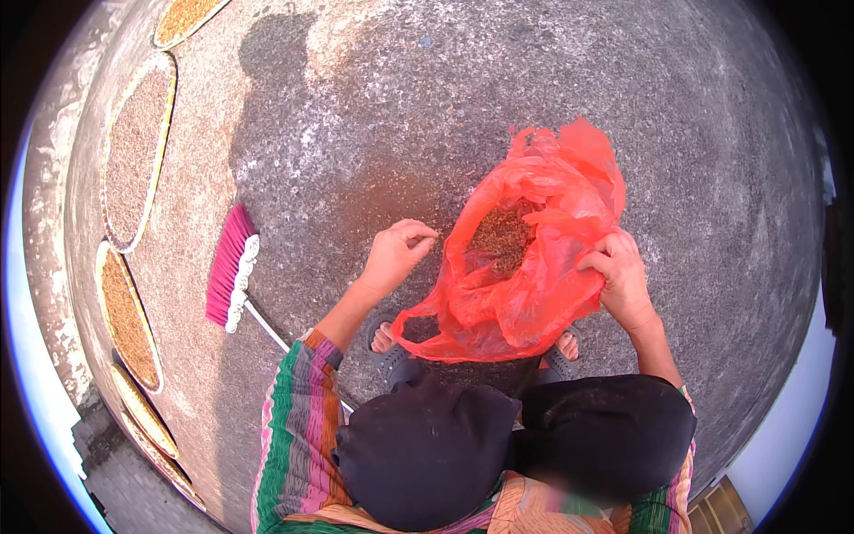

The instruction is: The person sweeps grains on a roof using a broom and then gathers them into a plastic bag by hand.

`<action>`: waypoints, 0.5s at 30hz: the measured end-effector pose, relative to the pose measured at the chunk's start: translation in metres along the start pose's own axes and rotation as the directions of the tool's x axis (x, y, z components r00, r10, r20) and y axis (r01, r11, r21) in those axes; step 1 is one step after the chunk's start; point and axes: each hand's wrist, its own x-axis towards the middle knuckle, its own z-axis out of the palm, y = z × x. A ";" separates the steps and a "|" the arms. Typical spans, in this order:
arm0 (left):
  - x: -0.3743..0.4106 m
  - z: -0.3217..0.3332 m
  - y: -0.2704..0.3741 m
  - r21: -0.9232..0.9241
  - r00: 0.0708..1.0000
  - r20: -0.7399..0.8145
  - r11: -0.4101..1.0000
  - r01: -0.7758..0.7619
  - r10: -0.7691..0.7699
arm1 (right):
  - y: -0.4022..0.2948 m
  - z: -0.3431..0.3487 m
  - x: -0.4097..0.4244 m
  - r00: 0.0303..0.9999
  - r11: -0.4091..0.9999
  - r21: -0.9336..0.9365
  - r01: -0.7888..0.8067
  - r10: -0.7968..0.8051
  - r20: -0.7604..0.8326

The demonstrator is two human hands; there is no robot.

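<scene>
A red plastic bag (527,287) stands on the concrete before my feet, its mouth wide and brown, dried, grain-like bits (504,237) lying inside. My right hand (617,267) grips the bag's right side between thumb and fingers. Left of the bag's mouth, apart from it, is my left hand (402,250), its thumb and fingertips drawn together; whether a small bit is pinched between them cannot be told. Beyond my left hand, a patch of fine brown bits (390,193) is scattered on the concrete.
A broom with magenta bristles (227,267) lies to the left, its pale handle running towards my left side. Several shallow round trays, one with pale brown contents (105,160) and another with golden-brown contents (130,320), line the far left. My sandalled feet (393,360) are just behind the bag.
</scene>
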 end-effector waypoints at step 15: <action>-0.015 0.026 -0.065 -0.010 0.804 -0.594 1.000 -0.021 0.011 | 0.002 0.005 -0.001 0.997 0.998 0.025 -0.063 0.062 0.046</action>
